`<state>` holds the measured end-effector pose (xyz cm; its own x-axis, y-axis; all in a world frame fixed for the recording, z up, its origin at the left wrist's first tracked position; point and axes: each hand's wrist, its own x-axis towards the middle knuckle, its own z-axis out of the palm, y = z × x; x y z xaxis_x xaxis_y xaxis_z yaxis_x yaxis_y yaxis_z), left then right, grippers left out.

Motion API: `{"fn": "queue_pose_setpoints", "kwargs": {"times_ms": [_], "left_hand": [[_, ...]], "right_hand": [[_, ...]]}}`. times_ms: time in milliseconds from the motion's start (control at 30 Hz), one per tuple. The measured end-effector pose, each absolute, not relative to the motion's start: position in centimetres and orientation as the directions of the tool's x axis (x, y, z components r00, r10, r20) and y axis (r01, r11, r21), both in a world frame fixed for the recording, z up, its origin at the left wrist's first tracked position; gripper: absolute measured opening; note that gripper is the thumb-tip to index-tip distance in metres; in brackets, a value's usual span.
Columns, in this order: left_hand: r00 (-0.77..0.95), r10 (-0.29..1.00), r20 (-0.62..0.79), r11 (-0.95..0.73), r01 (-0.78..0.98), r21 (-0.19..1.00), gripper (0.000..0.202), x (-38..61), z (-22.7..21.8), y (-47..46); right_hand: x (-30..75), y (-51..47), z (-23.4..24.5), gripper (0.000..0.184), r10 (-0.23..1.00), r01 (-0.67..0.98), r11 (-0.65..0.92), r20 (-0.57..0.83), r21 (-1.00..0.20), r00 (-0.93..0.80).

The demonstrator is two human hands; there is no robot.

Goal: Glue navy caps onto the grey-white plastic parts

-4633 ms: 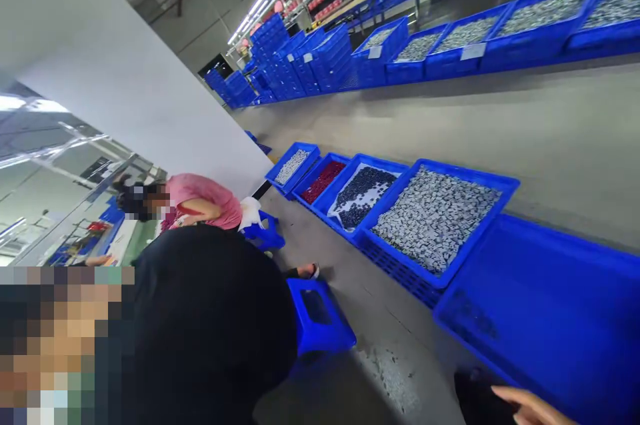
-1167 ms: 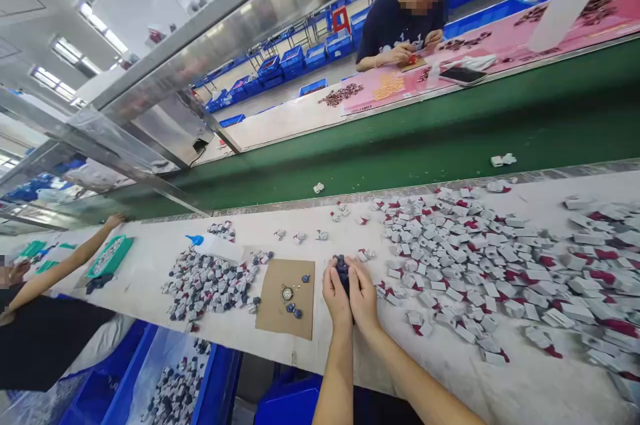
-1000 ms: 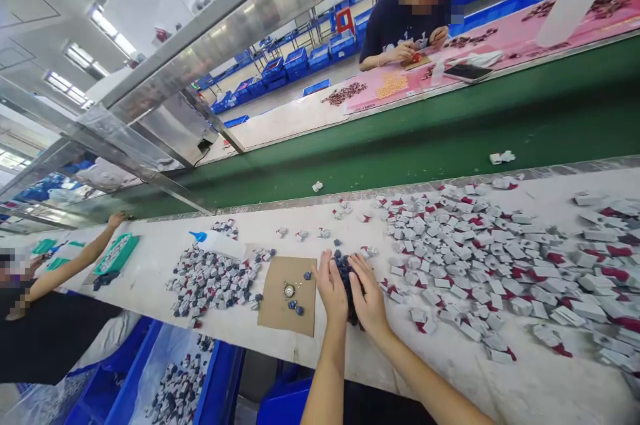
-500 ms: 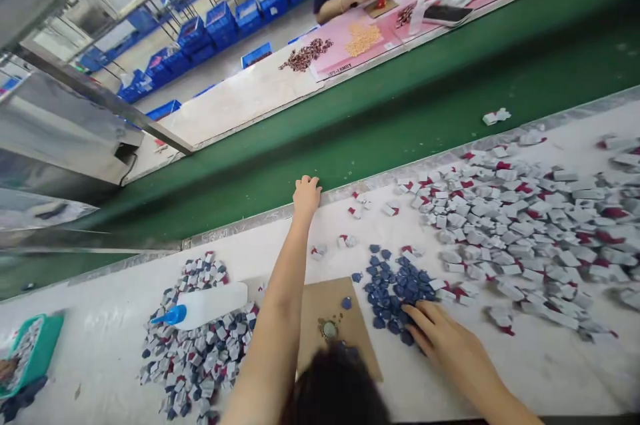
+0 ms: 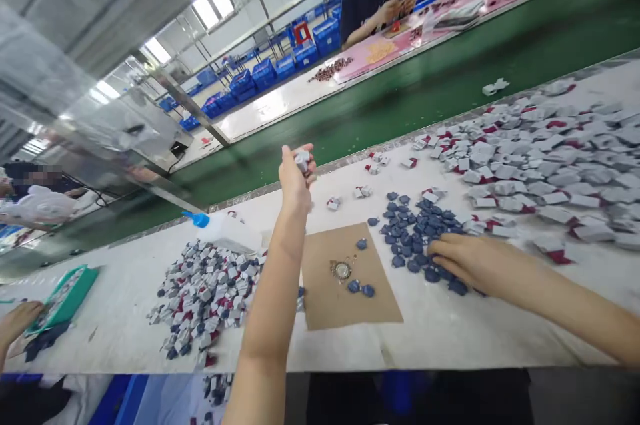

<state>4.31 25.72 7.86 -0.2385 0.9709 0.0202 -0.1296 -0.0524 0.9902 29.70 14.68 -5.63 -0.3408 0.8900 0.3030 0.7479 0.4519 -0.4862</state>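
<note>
Your left arm stretches from the bench's (image 5: 345, 348) near edge to its far edge, where your left hand (image 5: 297, 175) is turned palm up, fingers curled around a pale piece (image 5: 302, 159) they partly cover. Your right hand (image 5: 465, 262) is palm down on the near right side of the dark blue pieces (image 5: 413, 235), fingers bent and close together; I cannot tell whether they grip one. Your left forearm hides bench between the mixed pile (image 5: 205, 298) and the cardboard (image 5: 330, 312).
</note>
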Motion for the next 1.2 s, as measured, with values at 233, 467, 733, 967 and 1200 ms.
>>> {"fn": "queue_pose_setpoints", "kwargs": {"times_ms": [233, 467, 733, 967, 1200], "left_hand": [[0.029, 0.992, -0.122, 0.119, -0.511, 0.851, 0.03, 0.5, 8.1, 5.8], [-0.058, 0.987, -0.152, 0.109, -0.461, 0.881, 0.028, -2.6, 5.7, -0.2], [-0.237, 0.929, -0.285, 0.073, -0.637, 0.767, 0.029, -6.5, 0.3, -1.7], [-0.118, 0.966, -0.229, 0.17, -0.375, 0.911, 0.04, -5.3, -2.3, -0.1], [-0.173, 0.951, -0.258, 0.185, -0.353, 0.917, 0.045, -4.0, -3.9, 1.4]], "right_hand": [[26.7, 12.7, -0.3, 0.005, 0.904, 0.745, 0.428, 0.23, -0.511, -0.362], [20.6, 8.7, 0.1, 0.02, 0.905, 0.59, 0.417, 0.256, -0.692, -0.339], [17.0, 8.3, 0.6, 0.033, 0.939, 0.21, 0.072, -0.005, -0.975, -0.344], [15.9, 11.1, -1.0, 0.025, 0.945, 0.472, 0.226, 0.073, -0.852, -0.319], [15.4, 11.9, -1.5, 0.034, 0.913, 0.371, 0.053, -0.106, -0.927, -0.395]]}}
